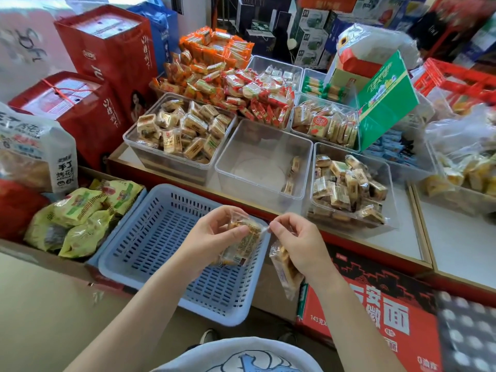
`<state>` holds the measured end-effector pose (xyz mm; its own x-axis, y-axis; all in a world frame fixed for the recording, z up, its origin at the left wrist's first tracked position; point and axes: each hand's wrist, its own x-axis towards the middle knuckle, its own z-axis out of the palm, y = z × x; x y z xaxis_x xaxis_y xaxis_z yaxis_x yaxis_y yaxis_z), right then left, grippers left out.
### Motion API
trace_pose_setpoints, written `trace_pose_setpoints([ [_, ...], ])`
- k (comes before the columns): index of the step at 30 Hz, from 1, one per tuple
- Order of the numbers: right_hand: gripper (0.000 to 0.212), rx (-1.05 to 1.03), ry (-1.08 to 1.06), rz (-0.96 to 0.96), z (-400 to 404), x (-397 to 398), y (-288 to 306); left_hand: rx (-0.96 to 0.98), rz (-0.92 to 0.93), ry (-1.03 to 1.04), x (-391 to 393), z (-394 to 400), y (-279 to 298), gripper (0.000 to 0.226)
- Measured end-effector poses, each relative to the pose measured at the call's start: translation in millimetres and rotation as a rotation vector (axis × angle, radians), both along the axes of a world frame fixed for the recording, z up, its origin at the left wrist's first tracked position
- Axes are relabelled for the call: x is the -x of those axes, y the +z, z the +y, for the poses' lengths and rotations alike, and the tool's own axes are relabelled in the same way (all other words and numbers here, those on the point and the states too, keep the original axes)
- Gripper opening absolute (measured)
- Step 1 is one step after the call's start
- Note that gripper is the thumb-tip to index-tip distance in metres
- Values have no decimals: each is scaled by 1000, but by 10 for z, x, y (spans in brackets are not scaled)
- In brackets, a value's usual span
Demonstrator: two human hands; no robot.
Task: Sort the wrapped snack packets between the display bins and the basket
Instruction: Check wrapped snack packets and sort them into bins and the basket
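A blue slotted basket (pixel 150 237) sits below the counter edge with nothing lying in it. Over its right side my left hand (pixel 214 234) grips a clear-wrapped snack packet (pixel 241 245). My right hand (pixel 298 242) pinches that packet's wrapper tip and also holds a second packet (pixel 284 272) hanging under its palm. Just behind stands a clear display bin (pixel 257 140) holding two packets (pixel 292 173) against its right wall. Clear bins to the left (pixel 150 154) and right (pixel 386 170) of it are full of beige wrapped snacks.
Further bins of orange and red packets (pixel 241 87) fill the back of the counter. Yellow-green bags (pixel 77 218) lie left of the basket. Red cartons (pixel 107 57) stand at the left, a red printed carton (pixel 375 304) under my right arm, a green box (pixel 383 100) at the right.
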<state>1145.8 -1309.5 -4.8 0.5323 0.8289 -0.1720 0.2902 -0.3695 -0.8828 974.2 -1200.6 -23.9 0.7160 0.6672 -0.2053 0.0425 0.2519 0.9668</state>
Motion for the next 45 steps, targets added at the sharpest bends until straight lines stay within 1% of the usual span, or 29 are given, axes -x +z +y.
trace_pose_setpoints([
  [3,15,-56,46,184,-52,70,87,-37,53,27,-34,-9,-33,26],
  [6,14,-52,57,108,-59,86,47,-30,46,13,-64,-20,-17,25],
  [10,4,-30,11,129,-73,59,24,-63,50,-53,-79,2,8,28],
  [14,13,-13,-36,45,-75,49,10,-60,38,-73,-92,-21,-5,30],
  [16,16,-7,-33,39,-71,55,33,-63,47,-62,-113,-35,-10,32],
  [18,19,32,19,56,-74,53,78,-18,52,-32,-128,-36,-13,39],
  [21,24,153,179,55,-74,38,142,45,47,41,-123,-23,-45,58],
  [22,26,178,212,71,-75,42,157,48,48,68,-119,-21,-58,59],
  [23,27,184,218,98,-66,45,170,34,50,91,-122,-14,-73,55],
  [25,28,154,162,197,-40,59,189,-48,86,115,-141,-1,-93,36],
  [26,27,129,117,262,-19,73,196,-78,103,97,-153,4,-92,29],
  [27,26,101,73,319,1,89,200,-80,104,51,-163,6,-85,29],
  [28,26,74,39,355,23,103,206,-63,100,-17,-172,11,-80,36],
  [30,24,32,10,381,59,124,210,-69,114,-149,-176,17,-74,62],
  [31,23,20,7,383,71,130,214,-84,126,-187,-173,13,-75,74],
  [32,22,11,5,388,76,133,224,-84,130,-197,-174,6,-81,80],
  [33,21,0,-2,399,82,127,226,-75,139,-184,-174,9,-94,80],
  [34,18,-14,-18,409,88,113,227,-54,139,-165,-178,13,-90,73],
  [36,12,-24,-70,393,98,66,214,52,106,-129,-168,27,-44,50],
  [38,16,4,-91,375,107,31,187,202,24,-133,-143,50,27,29],
  [39,19,19,-76,385,116,25,174,244,-11,-141,-133,62,54,25],
  [40,21,26,-51,402,124,29,164,267,-37,-136,-127,78,67,25],
  [42,21,10,-24,416,146,48,142,253,-50,-98,-135,103,78,33],
  [45,10,-59,-52,320,189,57,113,181,-7,-19,-147,142,48,51],
])
